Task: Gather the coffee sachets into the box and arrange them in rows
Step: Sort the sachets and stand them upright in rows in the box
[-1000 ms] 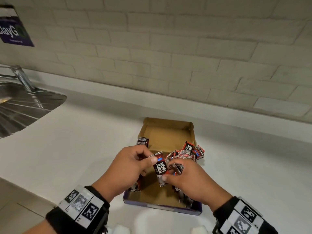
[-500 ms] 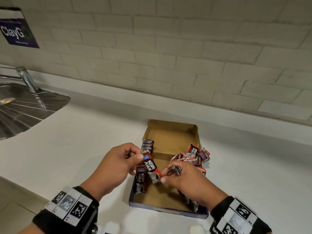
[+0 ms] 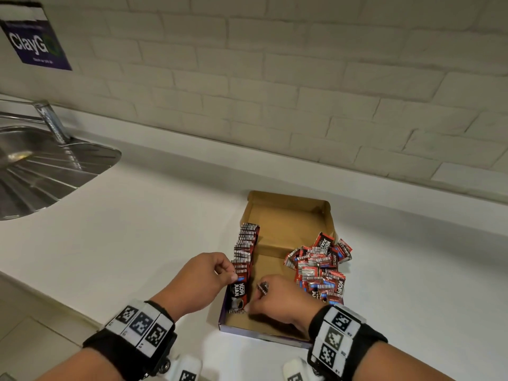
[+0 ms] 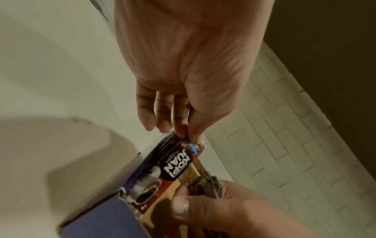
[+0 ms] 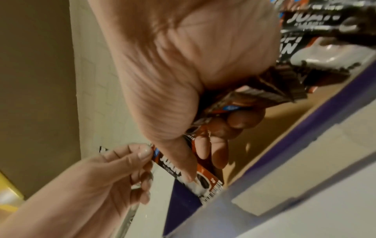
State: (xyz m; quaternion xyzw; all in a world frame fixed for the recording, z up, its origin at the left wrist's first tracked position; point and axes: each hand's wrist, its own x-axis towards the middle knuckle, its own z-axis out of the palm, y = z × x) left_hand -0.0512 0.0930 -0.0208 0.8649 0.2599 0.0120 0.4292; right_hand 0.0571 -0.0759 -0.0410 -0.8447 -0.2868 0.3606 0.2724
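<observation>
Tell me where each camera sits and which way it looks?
Head: on the head, looking down at the box; both hands and wristbands show.
Left wrist: along the left hand, which pinches the sachet.
Right wrist: along the right hand, which grips a bundle of sachets.
Shared: all views show that sachet and both hands.

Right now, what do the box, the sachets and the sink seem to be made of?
The box: likely matte cardboard, brown inside, purple outside, with folded flaps. The sachets: probably glossy printed foil or plastic film; crimped edges, glints. The sink: apparently brushed stainless steel, grey, reflective, with ribs.
</observation>
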